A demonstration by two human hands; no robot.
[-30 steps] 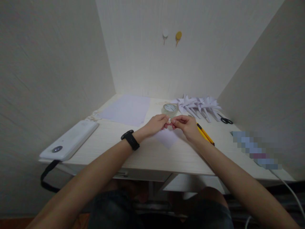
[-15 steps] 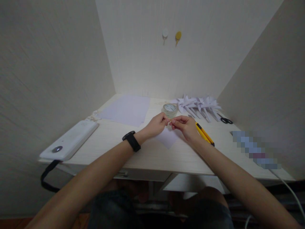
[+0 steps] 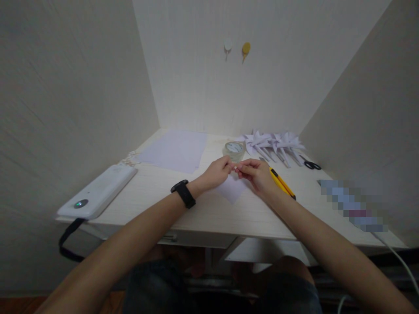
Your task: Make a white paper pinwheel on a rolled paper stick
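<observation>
My left hand (image 3: pixel 217 172), with a black watch (image 3: pixel 183 192) on its wrist, is closed, its thumb and forefinger pinched together. Its fingertips meet those of my right hand (image 3: pixel 257 175), also closed in a pinch. A tiny whitish bit shows at the right fingertips, too small to name; what the left fingers hold is hidden. Below both hands a small square of white paper (image 3: pixel 231 192) lies on the table, partly covered. Just behind them stands a roll of clear tape (image 3: pixel 234 151). A yellow utility knife (image 3: pixel 282 185) lies beside my right wrist.
White sheets of paper (image 3: pixel 176 150) lie at the back left. Several paper pinwheels (image 3: pixel 275 144) are piled at the back right, near black scissors (image 3: pixel 311 165). A white power bank-like device (image 3: pixel 98 192) with a black strap sits left. A blurred-out object (image 3: pixel 352 207) with a cable lies right.
Both hands stay at nearly the same spot, fingertips together. A tiny whitish bit now shows more clearly at the right fingertips. The whole view has shifted slightly.
</observation>
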